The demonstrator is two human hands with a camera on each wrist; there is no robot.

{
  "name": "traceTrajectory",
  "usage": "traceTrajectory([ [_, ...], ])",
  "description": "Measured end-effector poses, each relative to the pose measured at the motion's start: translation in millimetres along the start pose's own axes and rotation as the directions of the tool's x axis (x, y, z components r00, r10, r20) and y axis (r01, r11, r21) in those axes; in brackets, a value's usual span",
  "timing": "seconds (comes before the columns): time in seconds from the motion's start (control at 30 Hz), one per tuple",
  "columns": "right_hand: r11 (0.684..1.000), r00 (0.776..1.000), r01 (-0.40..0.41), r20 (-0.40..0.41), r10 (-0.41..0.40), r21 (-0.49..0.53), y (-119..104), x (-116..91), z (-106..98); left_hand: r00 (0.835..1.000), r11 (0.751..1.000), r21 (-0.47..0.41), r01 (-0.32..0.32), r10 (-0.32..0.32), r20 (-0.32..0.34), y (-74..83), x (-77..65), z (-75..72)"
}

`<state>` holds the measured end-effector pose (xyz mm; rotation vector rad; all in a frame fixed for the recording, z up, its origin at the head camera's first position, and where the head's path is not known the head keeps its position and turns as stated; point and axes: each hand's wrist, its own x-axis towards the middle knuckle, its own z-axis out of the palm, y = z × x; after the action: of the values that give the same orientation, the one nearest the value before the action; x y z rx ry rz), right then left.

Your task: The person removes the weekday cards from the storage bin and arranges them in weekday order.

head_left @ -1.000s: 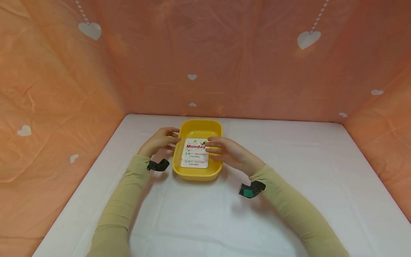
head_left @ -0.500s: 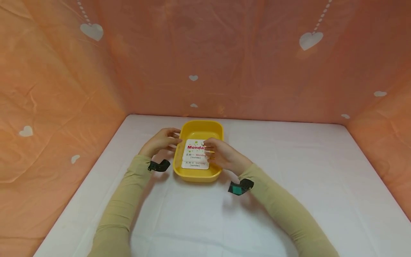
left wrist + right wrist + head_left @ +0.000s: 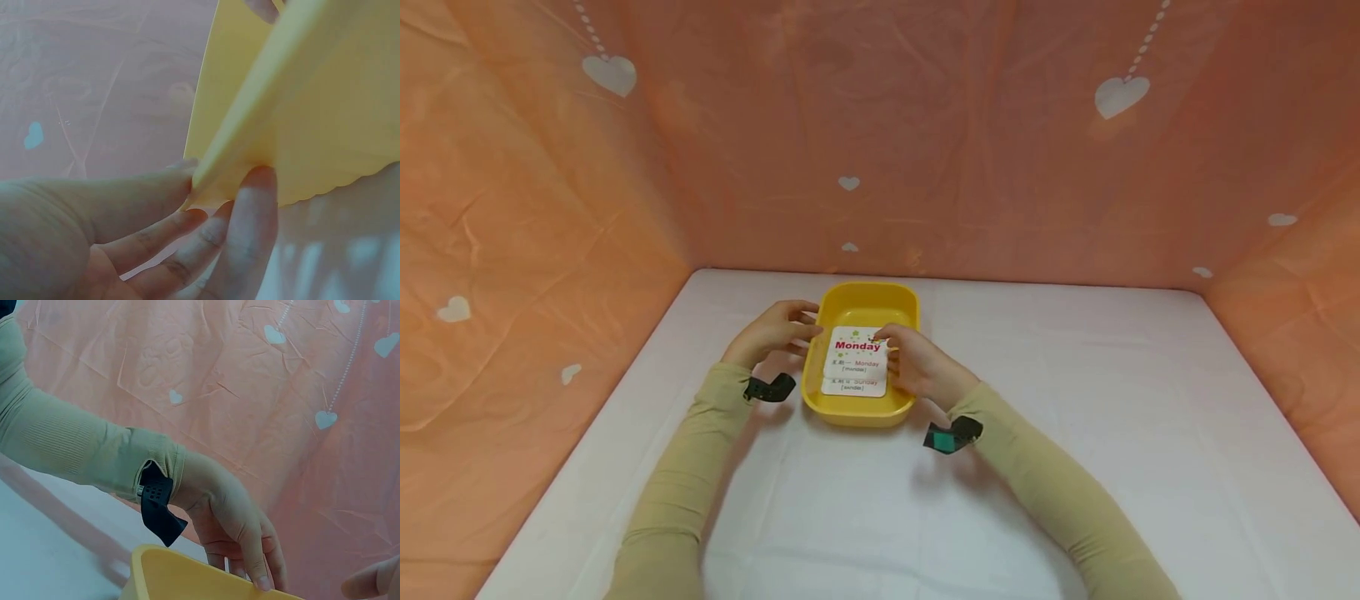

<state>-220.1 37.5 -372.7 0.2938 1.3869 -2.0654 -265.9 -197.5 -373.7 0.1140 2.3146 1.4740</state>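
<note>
A yellow plastic tray [image 3: 861,417] stands on the white-covered table, long side pointing away. Inside lie white word cards: a "Monday" card [image 3: 852,354] on top, overlapping a "Sunday" card [image 3: 853,388]. My left hand [image 3: 771,332] pinches the tray's left rim, thumb above and fingers outside, as the left wrist view confirms. Reaching in over the right rim is my right hand [image 3: 925,362], its fingers curved beside the cards' right edge. Its thumb is at the Monday card's upper right corner; whether it grips a card is hidden. Only fingertips [image 3: 365,584] show in the right wrist view.
A white cloth [image 3: 1075,400] covers the table. Orange-pink curtains with white hearts [image 3: 848,183] close in the back and both sides. Black wrist-worn devices hang under the left wrist [image 3: 771,387] and right wrist [image 3: 953,435].
My right wrist and forearm have swung left, and the right fingers have drawn from over the Monday card to its right edge, more curved. Left hand, tray and cards look unmoved.
</note>
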Motion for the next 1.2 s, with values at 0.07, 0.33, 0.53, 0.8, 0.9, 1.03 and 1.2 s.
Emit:
traceTrajectory([
  [0.07, 1.000, 1.000, -0.013, -0.011, 0.013, 0.002, -1, 0, 1, 1.000, 1.000, 0.006, 0.003, -0.003, 0.001, -0.2, 0.0, -0.4],
  [0.33, 0.998, 0.997, -0.060, -0.041, 0.061, 0.015, -3, 4, 2, 1.000, 1.000, 0.010, -0.001, 0.001, 0.020, 1.4, -0.4, -2.5],
  [0.53, 0.997, 0.993, -0.080, -0.091, 0.081, 0.013, -4, 11, 4, 1.000, 1.000, 0.009, 0.003, -0.003, 0.027, 2.0, -0.9, -3.0],
  [0.8, 0.996, 0.987, -0.078, -0.144, 0.070, -0.053, -2, 18, 8, 0.999, 0.999, 0.035, 0.027, -0.028, 0.017, 0.3, -1.3, -2.2],
  [0.9, 0.995, 0.986, -0.074, -0.154, 0.063, -0.063, -3, 16, 9, 1.000, 0.999, 0.034, 0.017, -0.017, 0.022, 0.2, -1.1, -2.1],
  [1.03, 0.996, 0.991, -0.051, -0.130, 0.040, -0.078, -5, 13, 9, 0.999, 0.999, 0.037, 0.019, -0.021, 0.038, 7.5, -6.3, -0.7],
  [1.2, 0.994, 0.993, -0.031, -0.115, 0.019, -0.102, -9, 11, 8, 0.999, 0.999, 0.040, 0.018, -0.019, 0.034, 5.8, -4.3, -0.1],
])
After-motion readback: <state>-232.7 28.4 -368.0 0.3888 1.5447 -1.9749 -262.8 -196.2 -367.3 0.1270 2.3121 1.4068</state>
